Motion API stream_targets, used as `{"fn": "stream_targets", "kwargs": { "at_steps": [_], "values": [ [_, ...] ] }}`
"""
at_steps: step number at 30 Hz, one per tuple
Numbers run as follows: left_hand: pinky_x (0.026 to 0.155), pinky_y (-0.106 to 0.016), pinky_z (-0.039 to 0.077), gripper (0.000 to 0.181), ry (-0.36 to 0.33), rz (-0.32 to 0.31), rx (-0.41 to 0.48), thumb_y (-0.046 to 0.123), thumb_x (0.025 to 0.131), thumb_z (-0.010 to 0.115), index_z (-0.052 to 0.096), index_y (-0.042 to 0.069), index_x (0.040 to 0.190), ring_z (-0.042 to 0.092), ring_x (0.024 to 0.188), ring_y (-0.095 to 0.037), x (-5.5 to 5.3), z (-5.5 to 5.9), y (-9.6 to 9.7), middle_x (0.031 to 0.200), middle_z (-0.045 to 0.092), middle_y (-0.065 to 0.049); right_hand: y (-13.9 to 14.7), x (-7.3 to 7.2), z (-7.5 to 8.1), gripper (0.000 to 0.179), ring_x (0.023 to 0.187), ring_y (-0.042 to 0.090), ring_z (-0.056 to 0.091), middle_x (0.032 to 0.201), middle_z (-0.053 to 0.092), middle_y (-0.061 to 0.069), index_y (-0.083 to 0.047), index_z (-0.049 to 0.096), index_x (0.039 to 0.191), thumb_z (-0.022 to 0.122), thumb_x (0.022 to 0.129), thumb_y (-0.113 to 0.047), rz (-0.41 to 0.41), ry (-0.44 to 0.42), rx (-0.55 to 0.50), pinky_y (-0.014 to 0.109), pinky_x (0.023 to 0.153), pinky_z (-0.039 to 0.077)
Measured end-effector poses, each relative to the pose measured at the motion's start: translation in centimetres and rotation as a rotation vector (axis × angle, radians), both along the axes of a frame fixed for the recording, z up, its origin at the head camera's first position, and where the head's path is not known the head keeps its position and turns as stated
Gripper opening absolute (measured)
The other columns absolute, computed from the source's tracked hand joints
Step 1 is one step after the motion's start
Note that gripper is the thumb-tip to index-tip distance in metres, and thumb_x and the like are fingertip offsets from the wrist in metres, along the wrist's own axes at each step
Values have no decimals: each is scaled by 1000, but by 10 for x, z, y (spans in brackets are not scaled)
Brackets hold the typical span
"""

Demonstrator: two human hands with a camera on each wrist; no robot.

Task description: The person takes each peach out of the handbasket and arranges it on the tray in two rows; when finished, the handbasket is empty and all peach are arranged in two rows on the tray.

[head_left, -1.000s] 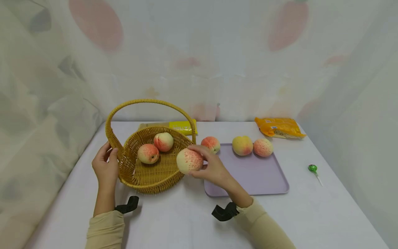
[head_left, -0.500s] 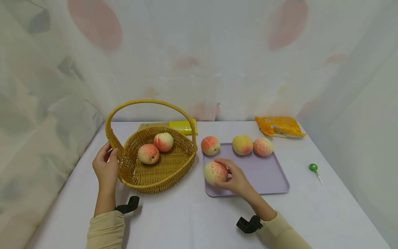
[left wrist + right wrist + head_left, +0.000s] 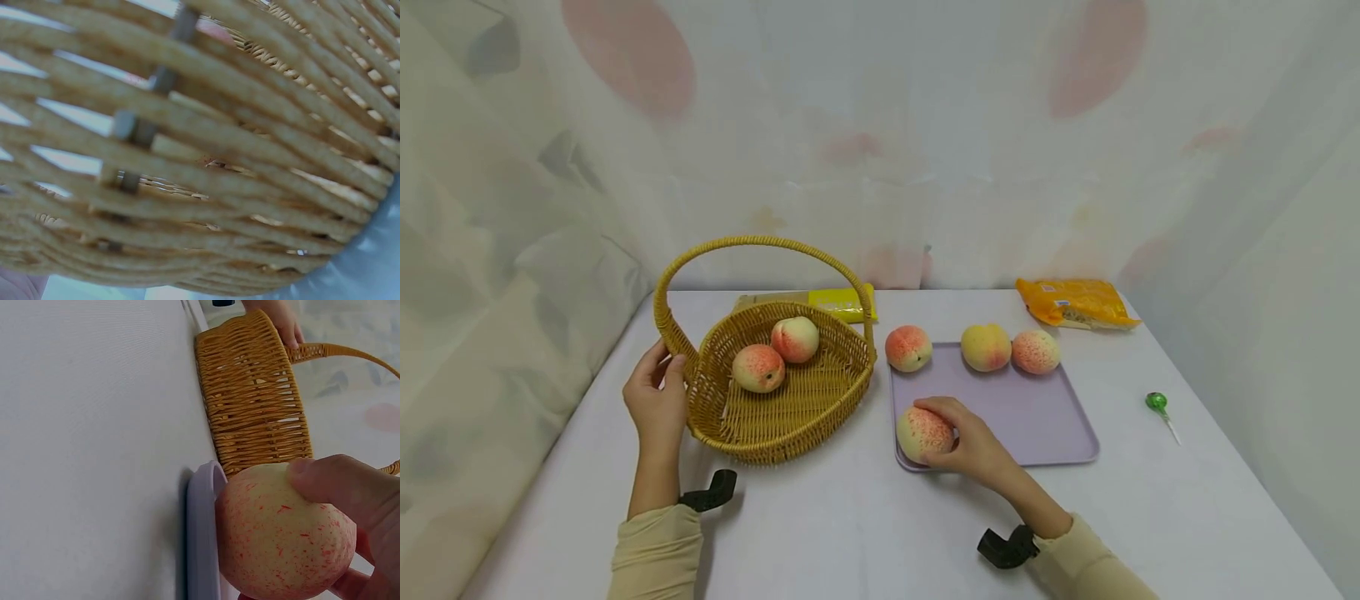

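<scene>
My right hand (image 3: 972,444) grips a pale peach with red speckles (image 3: 922,434) at the near left corner of the lilac tray (image 3: 1022,417). In the right wrist view the peach (image 3: 281,531) sits right at the tray's rim (image 3: 203,531), thumb on its upper side. My left hand (image 3: 657,396) holds the left side of the wicker basket (image 3: 782,425) where its handle rises, thumb toward the inside. Two peaches (image 3: 758,368) lie together in the basket. Along the tray's far edge are a red peach (image 3: 908,348), a yellow peach (image 3: 986,347) and a speckled peach (image 3: 1036,352).
A yellow packet (image 3: 842,304) lies behind the basket. At the back right is an orange bag (image 3: 1075,303), with a green lollipop (image 3: 1157,403) nearer on the right. Curtains (image 3: 880,150) enclose the white table (image 3: 820,525) at the back and sides.
My right hand has carried the speckled peach from beside the basket's right rim to the right and down onto the tray's near left corner. My left hand has stayed at the basket.
</scene>
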State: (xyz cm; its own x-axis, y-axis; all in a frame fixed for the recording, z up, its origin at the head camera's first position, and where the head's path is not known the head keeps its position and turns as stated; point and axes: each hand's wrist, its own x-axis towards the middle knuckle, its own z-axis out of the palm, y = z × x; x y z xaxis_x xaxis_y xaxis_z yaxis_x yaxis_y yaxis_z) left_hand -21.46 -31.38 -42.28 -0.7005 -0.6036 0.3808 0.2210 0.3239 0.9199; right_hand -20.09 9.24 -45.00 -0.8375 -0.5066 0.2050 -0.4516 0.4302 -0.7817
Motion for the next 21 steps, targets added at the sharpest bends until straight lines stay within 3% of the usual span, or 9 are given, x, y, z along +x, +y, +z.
{"fn": "stream_targets", "kwargs": {
  "at_steps": [5,21],
  "values": [
    [75,-10,45,34,14,1,-9,7,90,57,59,10,124,57,102,-7,-1,-1,-1,116,60,-2,-2,1,1,70,118,20,46,129,49,2,-14,49,133,80,70,-13,2,-8,32,45,96,38],
    [74,-10,44,34,-23,8,-22,8,91,57,58,10,125,57,102,-6,0,0,-1,117,60,-3,-6,7,-2,80,115,20,48,131,47,6,-13,41,137,82,69,-20,-43,-141,57,43,92,41]
  ]
}}
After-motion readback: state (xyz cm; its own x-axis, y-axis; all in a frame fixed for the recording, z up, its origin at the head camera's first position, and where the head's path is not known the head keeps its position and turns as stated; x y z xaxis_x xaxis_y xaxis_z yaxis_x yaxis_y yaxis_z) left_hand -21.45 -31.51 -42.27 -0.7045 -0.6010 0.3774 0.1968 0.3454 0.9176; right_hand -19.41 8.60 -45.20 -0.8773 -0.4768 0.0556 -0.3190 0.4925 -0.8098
